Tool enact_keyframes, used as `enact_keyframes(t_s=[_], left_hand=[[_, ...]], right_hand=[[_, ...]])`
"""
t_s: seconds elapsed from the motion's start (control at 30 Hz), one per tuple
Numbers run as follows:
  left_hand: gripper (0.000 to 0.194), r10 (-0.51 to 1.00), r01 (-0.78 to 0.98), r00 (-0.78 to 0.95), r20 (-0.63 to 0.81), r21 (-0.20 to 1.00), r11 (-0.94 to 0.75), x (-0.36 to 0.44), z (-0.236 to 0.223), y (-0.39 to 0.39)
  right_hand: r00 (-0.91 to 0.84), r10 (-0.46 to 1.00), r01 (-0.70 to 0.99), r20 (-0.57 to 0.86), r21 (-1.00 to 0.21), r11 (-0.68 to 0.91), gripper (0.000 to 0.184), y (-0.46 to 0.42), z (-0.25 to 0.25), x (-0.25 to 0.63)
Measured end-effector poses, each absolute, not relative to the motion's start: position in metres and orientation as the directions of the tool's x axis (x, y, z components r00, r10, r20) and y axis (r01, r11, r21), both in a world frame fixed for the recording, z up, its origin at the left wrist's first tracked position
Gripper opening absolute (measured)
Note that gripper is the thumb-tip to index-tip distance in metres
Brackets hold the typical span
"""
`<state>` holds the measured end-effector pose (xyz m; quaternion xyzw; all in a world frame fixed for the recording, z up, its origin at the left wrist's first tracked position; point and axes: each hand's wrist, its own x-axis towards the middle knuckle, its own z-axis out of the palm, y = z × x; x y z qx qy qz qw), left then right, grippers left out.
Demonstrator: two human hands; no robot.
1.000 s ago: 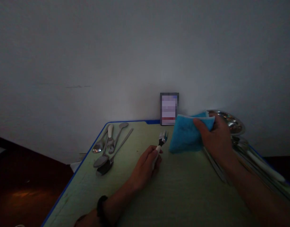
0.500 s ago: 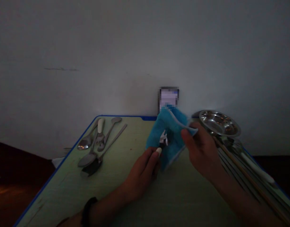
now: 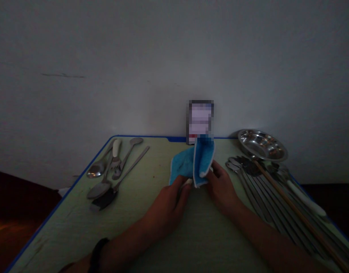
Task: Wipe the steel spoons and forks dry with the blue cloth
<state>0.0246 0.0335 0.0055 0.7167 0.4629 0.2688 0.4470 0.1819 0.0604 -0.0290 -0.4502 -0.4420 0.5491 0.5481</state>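
My left hand (image 3: 171, 203) is closed around the pale handle of a fork (image 3: 187, 182) over the middle of the table. The fork's head is hidden behind a blue cloth (image 3: 182, 163) with a white edge. My right hand (image 3: 221, 185) grips this cloth from the right, and it is folded around the fork's head. Both hands are close together, just above the tabletop.
On the left of the green table (image 3: 151, 242) lie several spoons (image 3: 99, 189) and a white-handled fork (image 3: 115, 151). A phone-like screen (image 3: 200, 119) leans on the wall. At right are a steel bowl (image 3: 262, 146) and several long-handled utensils (image 3: 265, 189).
My right hand has brought the cloth left and down onto the fork, wrapping its head. The fork's tines, visible earlier, are now covered. My left hand keeps its hold on the handle.
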Motion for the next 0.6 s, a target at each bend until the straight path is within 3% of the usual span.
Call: enact_keyframes(t_s=[0.1,0.27,0.47,0.6], left_hand=[[0.023,0.902,0.395,0.428,-0.061,0.91,-0.126,0.022,0.005,0.035],[0.048,0.812,0.133,0.536,-0.23,0.973,0.187,0.011,-0.008,0.046],[0.029,0.772,0.062,0.602,-0.204,0.976,0.21,0.009,-0.008,0.051],[0.023,0.813,0.05,0.559,-0.163,0.985,0.163,0.012,-0.004,0.047]], right_hand=[[-0.108,0.993,-0.361,-0.048,-0.929,-0.084,0.013,0.063,-0.029,0.186],[-0.216,0.974,-0.584,-0.071,-0.79,-0.187,0.024,0.065,-0.025,0.182],[-0.132,0.988,-0.694,-0.08,-0.704,-0.15,0.001,0.071,-0.03,0.18],[-0.059,0.99,-0.748,-0.127,-0.652,-0.128,0.003,0.075,-0.035,0.185]])
